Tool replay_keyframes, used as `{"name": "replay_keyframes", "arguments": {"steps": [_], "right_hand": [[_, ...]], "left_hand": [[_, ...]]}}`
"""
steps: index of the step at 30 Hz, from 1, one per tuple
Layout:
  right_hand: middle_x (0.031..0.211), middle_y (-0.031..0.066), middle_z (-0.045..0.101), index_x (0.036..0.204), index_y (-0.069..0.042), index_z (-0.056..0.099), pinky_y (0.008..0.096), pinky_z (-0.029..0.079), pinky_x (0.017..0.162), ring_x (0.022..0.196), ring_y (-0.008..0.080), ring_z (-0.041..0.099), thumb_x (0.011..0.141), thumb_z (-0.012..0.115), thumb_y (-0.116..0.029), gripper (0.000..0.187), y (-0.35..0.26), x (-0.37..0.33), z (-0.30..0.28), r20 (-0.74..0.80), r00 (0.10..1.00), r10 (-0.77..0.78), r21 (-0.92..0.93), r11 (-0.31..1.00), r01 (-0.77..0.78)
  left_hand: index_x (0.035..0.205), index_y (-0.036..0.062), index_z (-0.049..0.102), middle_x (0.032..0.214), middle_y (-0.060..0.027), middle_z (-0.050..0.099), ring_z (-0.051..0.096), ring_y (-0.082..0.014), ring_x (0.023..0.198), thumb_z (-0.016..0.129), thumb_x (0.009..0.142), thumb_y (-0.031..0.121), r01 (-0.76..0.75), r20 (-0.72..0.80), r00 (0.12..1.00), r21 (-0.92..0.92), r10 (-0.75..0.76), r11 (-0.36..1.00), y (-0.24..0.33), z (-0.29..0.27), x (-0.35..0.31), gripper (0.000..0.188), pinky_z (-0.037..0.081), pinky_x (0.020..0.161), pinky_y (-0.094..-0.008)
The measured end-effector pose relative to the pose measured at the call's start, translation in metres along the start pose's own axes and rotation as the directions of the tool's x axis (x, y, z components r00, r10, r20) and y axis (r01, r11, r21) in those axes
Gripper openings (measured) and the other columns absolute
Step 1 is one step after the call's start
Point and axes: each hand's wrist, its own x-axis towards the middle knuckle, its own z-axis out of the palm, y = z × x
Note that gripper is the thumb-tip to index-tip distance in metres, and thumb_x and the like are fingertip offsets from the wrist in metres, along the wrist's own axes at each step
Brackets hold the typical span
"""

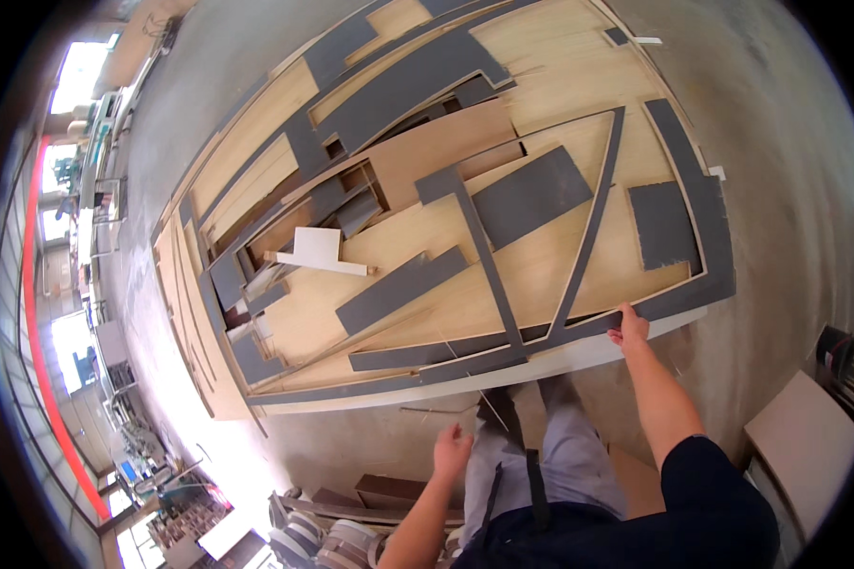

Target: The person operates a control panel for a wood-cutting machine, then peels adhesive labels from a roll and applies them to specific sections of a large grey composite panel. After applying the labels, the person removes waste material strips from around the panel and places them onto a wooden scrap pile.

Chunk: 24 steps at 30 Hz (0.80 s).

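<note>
My right hand (629, 325) grips the near edge of a grey-faced board offcut (716, 242), an angled cut-out frame at the pile's right end. Its thumb lies on top and the fingers curl at the rim. My left hand (453, 450) hangs by my left leg, loosely curled, with nothing visible in it. In front of me lies a wide, low pile of pale wooden sheets (427, 228) and grey offcuts. A long grey strip (427, 356) runs along its near side. Between the strips, a grey rectangle (531, 194) rests flat, and a smaller grey square (662, 226) lies inside the angled offcut.
A white scrap (317, 248) lies on the pile's left half. Behind it stretches a brown panel (446, 147). Thin sticks (436, 410) lie near my feet on the concrete floor (778, 142). Boards (802, 446) stand at the lower right; rolls (299, 541) sit at the lower left.
</note>
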Motion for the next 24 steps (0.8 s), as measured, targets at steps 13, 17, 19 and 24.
{"name": "replay_keyframes", "arguments": {"steps": [13,17,19,24], "right_hand": [[0.069,0.0003,0.056,0.081,-0.014,0.056,0.0299,0.046,0.05,0.06,0.0138,0.055,0.072,0.064,-0.036,0.024,-0.019,-0.034,-0.022,0.118,0.986,-0.121,0.324,0.943,0.077],[0.067,-0.002,0.055,0.076,-0.013,0.055,0.0279,0.043,0.047,0.059,0.0115,0.055,0.076,0.062,-0.033,0.021,-0.028,-0.046,-0.033,0.15,0.96,-0.239,0.485,0.863,0.139],[0.067,-0.0027,0.056,0.074,-0.013,0.055,0.0273,0.042,0.045,0.058,0.0104,0.055,0.078,0.061,-0.032,0.02,-0.032,-0.049,-0.038,0.21,0.912,-0.352,0.501,0.84,0.209],[0.075,0.0038,0.057,0.081,-0.005,0.057,0.0263,0.044,0.059,0.069,0.0133,0.056,0.085,0.056,-0.029,0.024,-0.044,-0.052,-0.054,0.346,0.757,-0.555,0.564,0.767,0.305]], "left_hand": [[0.124,0.0025,0.042,0.123,-0.0163,0.045,0.039,-0.0356,0.119,0.072,0.067,0.022,-0.477,-0.197,0.725,0.548,0.66,0.687,0.134,-0.077,0.269,0.068,0.035,0.098,-0.0451],[0.129,0.0054,0.037,0.129,-0.0144,0.04,0.039,-0.0347,0.12,0.075,0.065,0.027,-0.415,-0.06,0.703,0.775,0.709,0.477,0.155,-0.072,0.306,0.078,0.032,0.101,-0.0461],[0.131,0.0061,0.036,0.129,-0.0159,0.038,0.038,-0.0342,0.12,0.076,0.063,0.032,-0.366,-0.005,0.792,0.796,0.61,0.482,0.152,-0.076,0.316,0.083,0.032,0.099,-0.0471],[0.127,0.0083,0.043,0.126,-0.0192,0.039,0.039,-0.0363,0.117,0.077,0.06,0.031,-0.52,0.216,0.782,0.743,0.585,0.422,0.145,-0.097,0.321,0.078,0.035,0.097,-0.0453]]}}
